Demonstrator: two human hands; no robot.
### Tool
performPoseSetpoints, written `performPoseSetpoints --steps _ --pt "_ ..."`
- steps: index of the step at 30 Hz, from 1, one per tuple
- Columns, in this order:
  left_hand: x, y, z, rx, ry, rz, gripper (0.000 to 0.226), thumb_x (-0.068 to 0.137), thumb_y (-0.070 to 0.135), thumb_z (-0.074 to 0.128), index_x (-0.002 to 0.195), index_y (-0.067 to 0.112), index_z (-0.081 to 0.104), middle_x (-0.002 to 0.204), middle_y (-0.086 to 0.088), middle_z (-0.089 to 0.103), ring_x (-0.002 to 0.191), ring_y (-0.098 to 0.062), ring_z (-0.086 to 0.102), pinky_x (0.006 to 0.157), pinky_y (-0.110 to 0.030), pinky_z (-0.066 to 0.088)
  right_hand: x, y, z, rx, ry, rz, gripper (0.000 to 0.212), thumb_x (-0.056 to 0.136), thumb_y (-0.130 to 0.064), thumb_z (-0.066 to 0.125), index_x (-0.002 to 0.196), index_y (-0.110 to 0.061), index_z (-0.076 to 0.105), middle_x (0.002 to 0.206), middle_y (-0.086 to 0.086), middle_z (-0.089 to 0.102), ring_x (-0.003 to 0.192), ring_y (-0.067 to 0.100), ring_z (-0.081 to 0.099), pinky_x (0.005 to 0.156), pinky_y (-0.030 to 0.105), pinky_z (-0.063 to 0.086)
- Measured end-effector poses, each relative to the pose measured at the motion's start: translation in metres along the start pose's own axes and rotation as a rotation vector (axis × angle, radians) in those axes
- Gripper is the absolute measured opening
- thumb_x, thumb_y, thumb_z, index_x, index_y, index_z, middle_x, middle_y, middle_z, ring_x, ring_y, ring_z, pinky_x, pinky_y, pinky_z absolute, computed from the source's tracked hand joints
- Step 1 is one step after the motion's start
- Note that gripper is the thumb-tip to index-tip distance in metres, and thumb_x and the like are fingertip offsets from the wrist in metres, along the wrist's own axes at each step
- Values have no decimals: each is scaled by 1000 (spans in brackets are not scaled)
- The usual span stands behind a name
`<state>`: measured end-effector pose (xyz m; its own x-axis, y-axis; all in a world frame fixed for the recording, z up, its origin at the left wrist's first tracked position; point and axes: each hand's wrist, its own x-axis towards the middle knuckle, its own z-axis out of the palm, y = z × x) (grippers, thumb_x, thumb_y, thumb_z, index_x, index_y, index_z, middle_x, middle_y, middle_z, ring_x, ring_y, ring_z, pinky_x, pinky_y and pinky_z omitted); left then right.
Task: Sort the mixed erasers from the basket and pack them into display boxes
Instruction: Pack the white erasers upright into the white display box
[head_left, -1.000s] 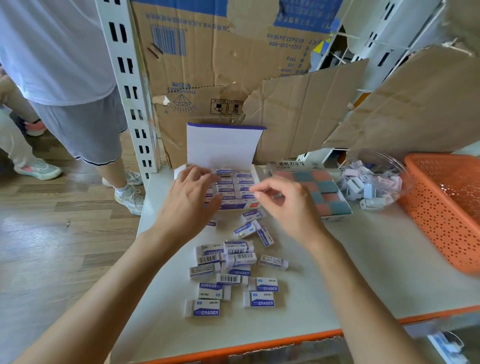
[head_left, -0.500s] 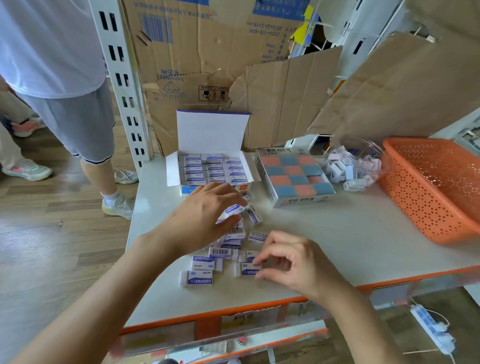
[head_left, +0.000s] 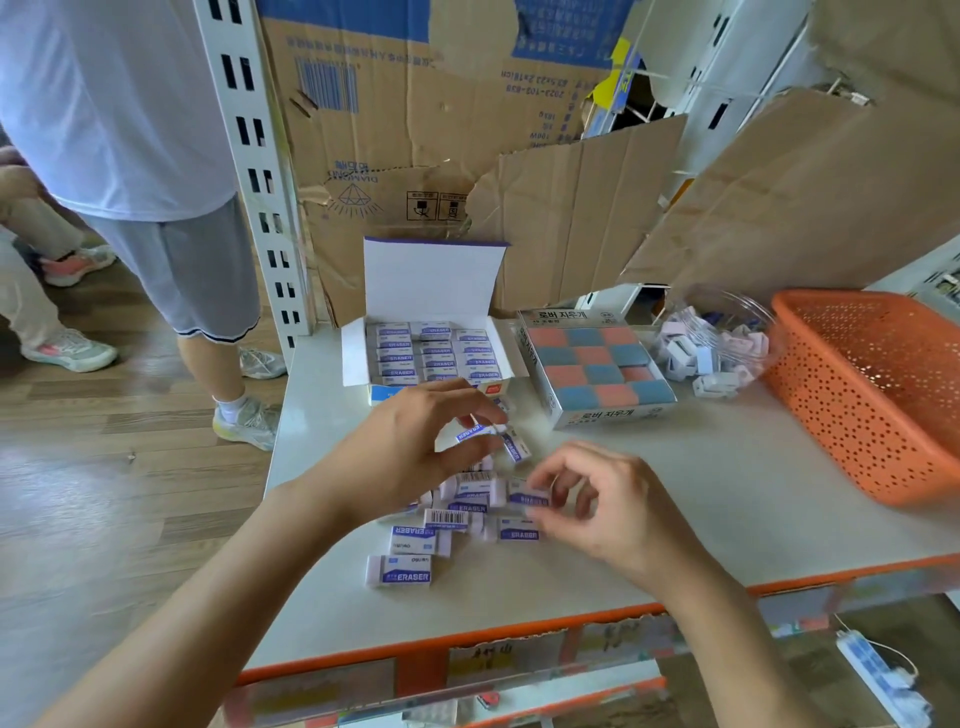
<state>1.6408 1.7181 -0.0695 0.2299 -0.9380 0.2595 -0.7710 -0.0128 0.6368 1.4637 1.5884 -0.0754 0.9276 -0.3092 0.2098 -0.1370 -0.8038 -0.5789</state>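
Several white erasers with blue ERASER sleeves (head_left: 415, 540) lie loose on the grey table (head_left: 701, 499). My left hand (head_left: 410, 447) hovers over the pile and pinches one eraser (head_left: 475, 432) between thumb and fingers. My right hand (head_left: 608, 504) pinches another eraser (head_left: 527, 500) at the pile's right edge. Behind them an open white display box (head_left: 431, 358) holds rows of the same erasers, its lid standing up. Next to it sits a box of orange and blue erasers (head_left: 592, 374).
An orange perforated basket (head_left: 878, 389) stands at the right. A clear bowl of pale small erasers (head_left: 717, 348) lies tipped beside it. Cardboard sheets (head_left: 571, 223) wall the back. A person in grey shorts (head_left: 182, 260) stands at the left by a white rack post (head_left: 249, 171).
My left hand has lifted an eraser from the pile. My right hand moved up and left from the front of the pile and took hold of an eraser.
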Motion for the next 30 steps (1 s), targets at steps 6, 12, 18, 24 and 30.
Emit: performPoseSetpoints --steps 6,12,18,24,30 --pt "10 3 0 67 27 42 25 79 30 71 102 20 67 91 13 58 80 2 49 71 -5 38 31 -6 2 144 189 8 30 70 -14 80 83 -25 55 73 -17 61 70 7 63 67 18 54" --pt "30 -15 -9 205 180 -108 15 80 23 70 93 16 66 86 8 54 80 -10 49 72 -21 42 66 10 5 78 251 32 16 78 -13 72 90 -17 62 82 -9 63 78 4 59 66 14 48" --pt "64 -45 -14 456 116 -335 23 85 28 63 106 18 64 106 -1 62 97 -21 49 83 -30 39 108 33 13 -128 237 158 21 85 -15 65 105 -10 66 97 0 68 78 11 60 70 18 47" --pt "75 -53 -11 558 40 -338 36 82 39 65 113 23 59 114 0 58 104 -21 46 83 -29 33 120 38 25 -149 248 172 19 82 -9 67 101 -8 70 93 4 69 75 7 54 69 15 42" --pt "84 -54 -7 524 44 -266 28 85 32 62 113 23 63 110 1 58 103 -19 46 82 -27 33 119 39 27 -131 272 170 19 81 -7 67 99 -8 71 91 3 70 75 7 56 70 13 43"
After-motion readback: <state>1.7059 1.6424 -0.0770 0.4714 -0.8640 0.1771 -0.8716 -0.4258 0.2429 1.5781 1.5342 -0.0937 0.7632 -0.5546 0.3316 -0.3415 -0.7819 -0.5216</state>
